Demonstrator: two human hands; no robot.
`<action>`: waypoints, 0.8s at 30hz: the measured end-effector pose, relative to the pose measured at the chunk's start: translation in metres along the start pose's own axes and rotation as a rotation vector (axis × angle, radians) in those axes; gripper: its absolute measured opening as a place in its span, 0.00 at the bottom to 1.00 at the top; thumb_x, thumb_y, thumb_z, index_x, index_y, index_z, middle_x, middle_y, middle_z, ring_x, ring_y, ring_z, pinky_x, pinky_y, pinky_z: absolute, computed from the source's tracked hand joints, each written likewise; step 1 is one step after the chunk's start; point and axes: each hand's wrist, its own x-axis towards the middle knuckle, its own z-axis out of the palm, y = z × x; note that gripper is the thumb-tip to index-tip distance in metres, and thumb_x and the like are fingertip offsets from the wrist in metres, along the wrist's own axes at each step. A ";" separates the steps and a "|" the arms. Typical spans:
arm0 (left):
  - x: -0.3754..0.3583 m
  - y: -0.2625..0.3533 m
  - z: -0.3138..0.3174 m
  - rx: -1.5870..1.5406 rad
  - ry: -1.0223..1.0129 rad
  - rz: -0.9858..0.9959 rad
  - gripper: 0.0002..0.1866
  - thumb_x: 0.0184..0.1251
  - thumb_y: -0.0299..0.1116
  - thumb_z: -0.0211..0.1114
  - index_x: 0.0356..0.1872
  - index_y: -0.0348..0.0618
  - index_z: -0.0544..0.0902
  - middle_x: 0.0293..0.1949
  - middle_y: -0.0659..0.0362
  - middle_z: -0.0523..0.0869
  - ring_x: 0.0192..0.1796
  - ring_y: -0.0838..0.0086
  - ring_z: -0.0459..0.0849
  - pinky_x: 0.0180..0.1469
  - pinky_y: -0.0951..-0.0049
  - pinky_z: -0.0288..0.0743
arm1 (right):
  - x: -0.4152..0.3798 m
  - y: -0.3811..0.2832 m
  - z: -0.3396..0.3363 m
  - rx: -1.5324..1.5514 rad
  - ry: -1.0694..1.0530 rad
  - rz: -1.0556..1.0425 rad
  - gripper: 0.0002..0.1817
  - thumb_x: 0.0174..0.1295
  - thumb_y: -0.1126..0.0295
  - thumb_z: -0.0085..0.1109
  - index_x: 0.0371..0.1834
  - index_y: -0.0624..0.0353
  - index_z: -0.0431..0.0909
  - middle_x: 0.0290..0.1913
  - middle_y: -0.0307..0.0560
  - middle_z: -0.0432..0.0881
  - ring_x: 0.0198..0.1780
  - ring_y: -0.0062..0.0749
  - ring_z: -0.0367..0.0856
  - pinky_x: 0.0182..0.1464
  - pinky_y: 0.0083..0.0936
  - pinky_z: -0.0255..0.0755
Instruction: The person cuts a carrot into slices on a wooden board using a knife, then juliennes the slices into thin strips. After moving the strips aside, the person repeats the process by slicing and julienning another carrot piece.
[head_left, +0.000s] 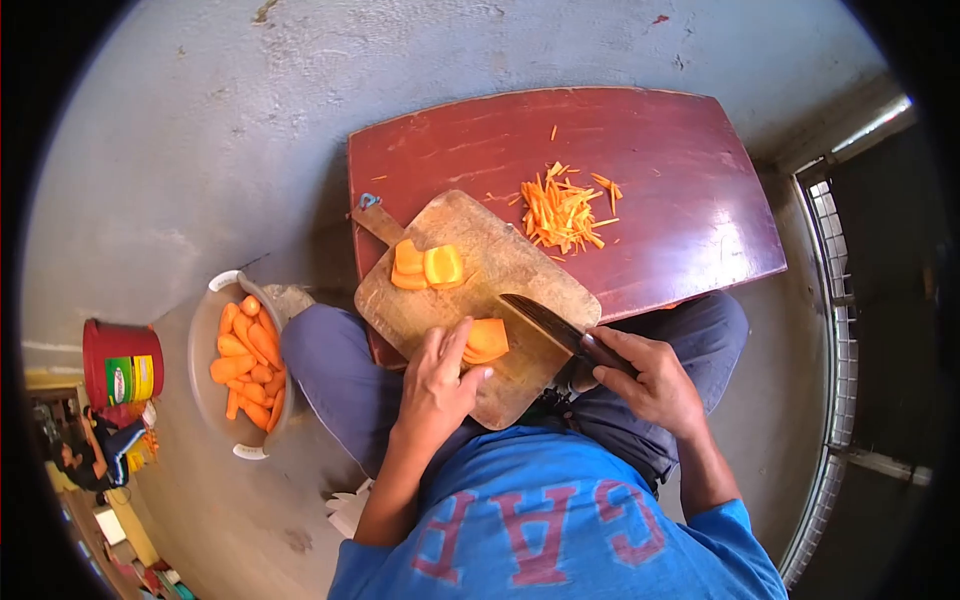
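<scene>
A wooden cutting board [450, 215] lies tilted over the near left edge of a low red table. My left hand [437, 385] has its fingers against a stack of orange carrot slices [486, 340] on the board's near part. In my right hand [650, 378] is the handle of a dark-bladed knife [545, 322], its blade over the board just right of that stack. Further up the board sit more thick carrot slices [443, 266]. Thin carrot strips [562, 212] form a loose pile on the table, beyond the board.
The red table [690, 150] stands against a pale wall. A tub [204, 350] of peeled carrots is on the floor to the left, with a red bucket [95, 365] beyond it. Another person [95, 455] is at the far left. A barred metal frame [835, 300] stands right.
</scene>
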 end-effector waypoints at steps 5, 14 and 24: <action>0.036 -0.019 0.013 -0.047 -0.056 0.194 0.29 0.71 0.19 0.80 0.73 0.31 0.87 0.61 0.41 0.86 0.65 0.41 0.88 0.69 0.48 0.86 | 0.001 -0.003 0.006 -0.047 -0.057 -0.031 0.31 0.77 0.77 0.75 0.81 0.72 0.81 0.60 0.69 0.93 0.60 0.67 0.94 0.62 0.48 0.87; 0.037 -0.009 0.010 -0.018 -0.034 0.212 0.25 0.67 0.21 0.83 0.66 0.33 0.90 0.67 0.41 0.84 0.67 0.42 0.86 0.72 0.47 0.83 | -0.010 -0.015 0.026 -0.089 0.002 0.026 0.30 0.78 0.74 0.77 0.80 0.72 0.81 0.63 0.67 0.93 0.65 0.63 0.94 0.66 0.45 0.86; 0.034 -0.007 0.025 -0.045 0.050 0.154 0.27 0.63 0.24 0.86 0.64 0.34 0.91 0.67 0.43 0.85 0.64 0.43 0.86 0.69 0.48 0.85 | -0.019 -0.014 0.034 -0.069 0.004 0.047 0.32 0.79 0.74 0.74 0.84 0.66 0.78 0.64 0.69 0.91 0.61 0.71 0.93 0.62 0.52 0.88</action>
